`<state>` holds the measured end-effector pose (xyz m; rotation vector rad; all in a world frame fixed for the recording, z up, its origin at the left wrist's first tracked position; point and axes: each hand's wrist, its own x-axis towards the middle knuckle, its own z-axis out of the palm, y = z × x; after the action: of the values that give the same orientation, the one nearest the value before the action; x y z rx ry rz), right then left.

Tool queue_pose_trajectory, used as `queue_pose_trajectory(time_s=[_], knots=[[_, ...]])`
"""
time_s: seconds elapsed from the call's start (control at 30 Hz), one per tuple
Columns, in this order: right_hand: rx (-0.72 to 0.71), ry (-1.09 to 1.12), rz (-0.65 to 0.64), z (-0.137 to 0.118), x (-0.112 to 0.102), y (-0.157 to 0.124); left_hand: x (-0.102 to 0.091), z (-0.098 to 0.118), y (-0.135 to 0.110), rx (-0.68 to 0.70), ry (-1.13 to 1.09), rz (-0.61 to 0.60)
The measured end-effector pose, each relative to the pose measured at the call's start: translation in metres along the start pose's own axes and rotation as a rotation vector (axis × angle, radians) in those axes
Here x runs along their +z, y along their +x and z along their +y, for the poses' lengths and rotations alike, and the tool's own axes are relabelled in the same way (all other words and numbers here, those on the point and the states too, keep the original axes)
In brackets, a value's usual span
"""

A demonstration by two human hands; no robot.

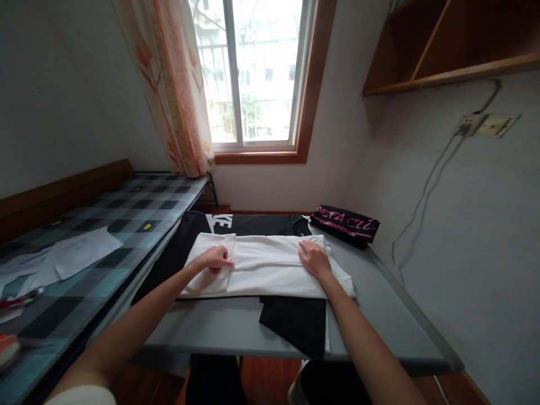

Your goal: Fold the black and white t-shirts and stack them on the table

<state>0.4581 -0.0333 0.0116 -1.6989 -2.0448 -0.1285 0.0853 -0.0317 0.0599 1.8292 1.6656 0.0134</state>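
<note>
A white garment (265, 275) lies folded in a long strip across the grey table, its left end turned over into a flap. My left hand (216, 259) has its fingers curled at the edge of that flap, closed on the cloth. Flat on the strip's right part rests my right hand (314, 260), fingers stretched out. Beneath the white cloth spreads a black garment (261, 225) with white lettering; one black piece (297, 323) sticks out towards me. How the layers are arranged underneath is hidden.
A rolled black cloth bundle (346, 226) with pink lettering sits at the grey table's (392, 309) back right. On the left, a checked bed (97, 208) holds papers (80, 256). A wall stands close on the right, with a cable (426, 188) hanging from the socket.
</note>
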Motion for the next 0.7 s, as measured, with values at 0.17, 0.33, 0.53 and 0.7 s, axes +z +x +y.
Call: queue_pose_trajectory(time_s=[0.17,0.33,0.53,0.7], knots=[[-0.099,-0.019,0.064,-0.021,-0.01,0.0,0.002,0.007,-0.019,0.069,0.113,0.102],[-0.369,0.182,-0.031,-0.086,-0.002,0.001,0.004,0.017,-0.03,0.112,0.24,0.225],[-0.62,0.356,-0.121,-0.162,0.017,-0.002,0.006,0.008,-0.027,0.11,0.182,0.242],[-0.628,0.421,-0.141,-0.17,0.026,-0.007,0.012,0.003,-0.021,0.155,-0.089,0.221]])
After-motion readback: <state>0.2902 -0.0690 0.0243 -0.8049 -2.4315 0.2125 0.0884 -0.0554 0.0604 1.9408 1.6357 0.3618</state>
